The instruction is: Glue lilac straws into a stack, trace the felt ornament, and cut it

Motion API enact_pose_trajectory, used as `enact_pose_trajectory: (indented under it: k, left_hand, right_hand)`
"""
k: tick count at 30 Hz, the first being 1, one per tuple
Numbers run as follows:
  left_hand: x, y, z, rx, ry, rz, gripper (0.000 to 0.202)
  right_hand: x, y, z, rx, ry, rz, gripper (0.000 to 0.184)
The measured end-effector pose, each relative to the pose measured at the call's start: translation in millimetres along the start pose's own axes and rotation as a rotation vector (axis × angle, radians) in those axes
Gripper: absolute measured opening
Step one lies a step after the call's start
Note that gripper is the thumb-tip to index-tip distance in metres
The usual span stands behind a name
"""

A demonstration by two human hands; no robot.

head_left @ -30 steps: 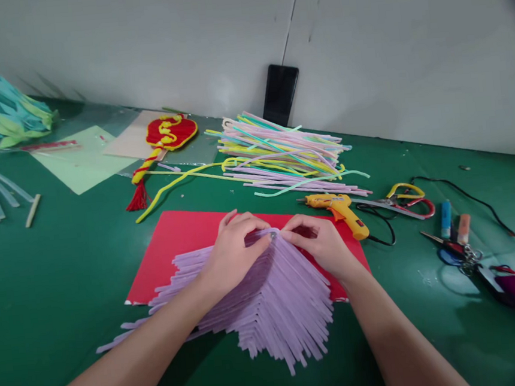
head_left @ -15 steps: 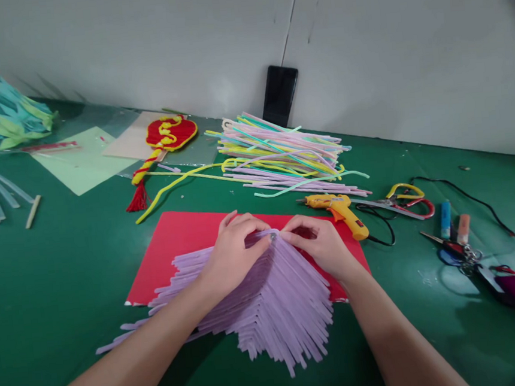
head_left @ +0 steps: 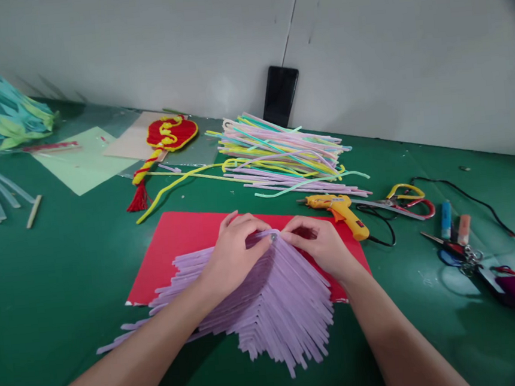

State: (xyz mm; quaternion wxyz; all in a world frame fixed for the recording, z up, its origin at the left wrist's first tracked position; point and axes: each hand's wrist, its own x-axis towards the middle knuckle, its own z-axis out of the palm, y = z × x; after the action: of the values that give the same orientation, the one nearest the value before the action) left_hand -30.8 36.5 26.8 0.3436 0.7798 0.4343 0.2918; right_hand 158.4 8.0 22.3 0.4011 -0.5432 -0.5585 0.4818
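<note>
A lilac piece (head_left: 289, 298) of layered, V-bent fuzzy strips is seen at six o'clock in the view, spread over a red board (head_left: 184, 229) and past its near edge; its twelve o'clock peak is pinched between thumb and fingers of the left hand (head_left: 233, 252), and just beside, by fingertips of the right hand (head_left: 320, 241); it is judged light, soft and bendable, with little slip expected; loose ends, fanned toward four and eight o'clock, could easily be splayed, so a hold is best taken at the folded peak.
</note>
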Motion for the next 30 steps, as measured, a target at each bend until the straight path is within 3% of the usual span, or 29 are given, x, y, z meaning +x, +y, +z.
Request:
enact_pose_trajectory:
  k: [24,30]
  left_hand:
    - [0.2,1.0,-0.2,-0.014,0.003,-0.029,0.012]
    - [1.5,1.5,-4.6,-0.069,-0.003,-0.056,0.029]
  right_hand:
    - [-1.2,-2.9,2.9,-0.031,-0.011,0.004,0.013]
    - [-0.3,-2.0,1.0,-0.063,-0.004,0.0,0.013]
